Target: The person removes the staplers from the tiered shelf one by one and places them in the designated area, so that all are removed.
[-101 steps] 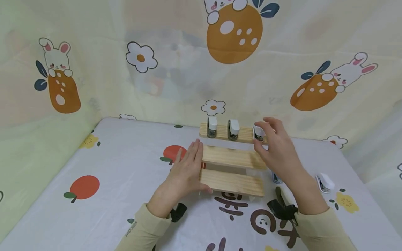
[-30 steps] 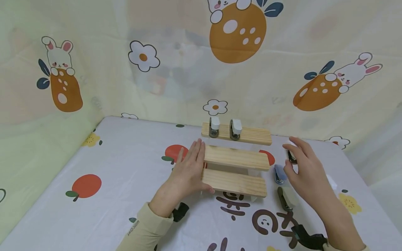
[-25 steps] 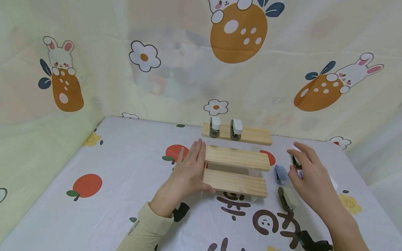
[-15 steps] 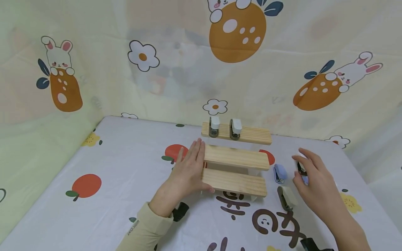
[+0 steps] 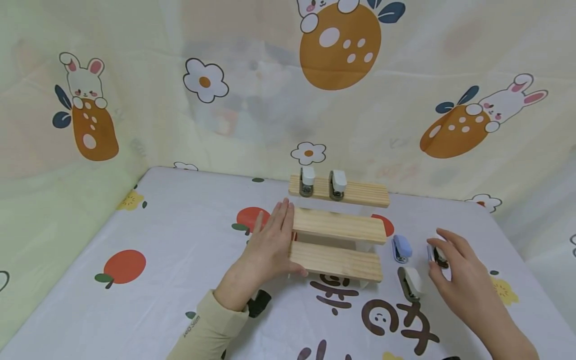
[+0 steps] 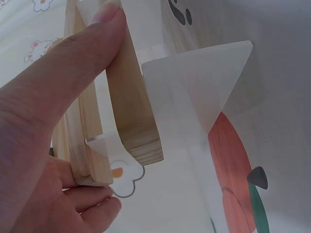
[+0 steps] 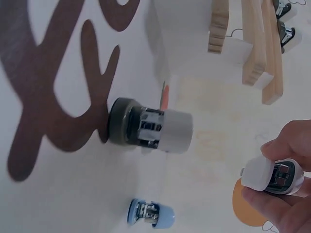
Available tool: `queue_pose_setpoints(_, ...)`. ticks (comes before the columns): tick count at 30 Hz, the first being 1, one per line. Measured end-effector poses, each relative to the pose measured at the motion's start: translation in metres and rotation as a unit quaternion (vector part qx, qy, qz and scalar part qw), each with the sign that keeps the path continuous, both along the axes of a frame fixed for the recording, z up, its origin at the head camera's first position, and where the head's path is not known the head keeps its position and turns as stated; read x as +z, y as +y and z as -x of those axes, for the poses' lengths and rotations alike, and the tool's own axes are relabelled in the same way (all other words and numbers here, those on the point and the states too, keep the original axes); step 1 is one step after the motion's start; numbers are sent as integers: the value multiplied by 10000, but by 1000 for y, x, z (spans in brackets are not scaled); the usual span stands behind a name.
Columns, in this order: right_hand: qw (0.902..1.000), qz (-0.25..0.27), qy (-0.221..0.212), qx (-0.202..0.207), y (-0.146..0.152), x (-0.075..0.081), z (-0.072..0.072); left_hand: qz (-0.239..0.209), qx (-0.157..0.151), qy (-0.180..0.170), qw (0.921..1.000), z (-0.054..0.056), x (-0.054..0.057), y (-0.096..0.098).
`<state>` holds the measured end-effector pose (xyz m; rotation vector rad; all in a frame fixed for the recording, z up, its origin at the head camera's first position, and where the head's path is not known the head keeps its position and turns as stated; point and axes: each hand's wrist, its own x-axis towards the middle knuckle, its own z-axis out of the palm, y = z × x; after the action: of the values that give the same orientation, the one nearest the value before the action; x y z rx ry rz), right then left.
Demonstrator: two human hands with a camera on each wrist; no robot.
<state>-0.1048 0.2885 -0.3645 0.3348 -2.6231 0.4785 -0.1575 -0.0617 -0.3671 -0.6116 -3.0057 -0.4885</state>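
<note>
A stepped wooden rack (image 5: 337,260) stands on the table, its boards joined by translucent supports. Along its left end my left hand (image 5: 265,255) lies with straight fingers, the thumb (image 6: 82,58) touching the front board. Two white-topped staplers, one at the left (image 5: 307,182) and one beside it (image 5: 337,186), sit on the top board. To the right of the rack, my right hand (image 5: 468,280) pinches a small white stapler (image 7: 272,174) between thumb and fingers. Nearby on the table are a blue stapler (image 5: 401,249) and a grey-green one (image 5: 410,284). A bluish patch shows beside my right fingers.
In the right wrist view a blue stapler (image 7: 150,213) stands beyond the grey-green one; whether it is the same blue stapler, I cannot tell. A patterned curtain (image 5: 252,125) rises behind the table's back edge. Printed cloth (image 5: 180,240) covers the table.
The white stapler has left the right end of the top board, carried in my right hand to the right and toward the front. My left hand stays at the rack.
</note>
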Motion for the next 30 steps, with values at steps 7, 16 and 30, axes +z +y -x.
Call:
queue_pose_setpoints(7,9989,-95,-426,-170,10,-7,-4,35,5,-9,10000,1,-1,0)
queue_pose_setpoints(16,9988,-372,-321,-83,23,-18,-7,-22,14,-60,10000,0,-1,0)
queue_pose_setpoints(30,9949,-659,-763,-2,37,-37,-5,-62,8,-126,9999,1,-1,0)
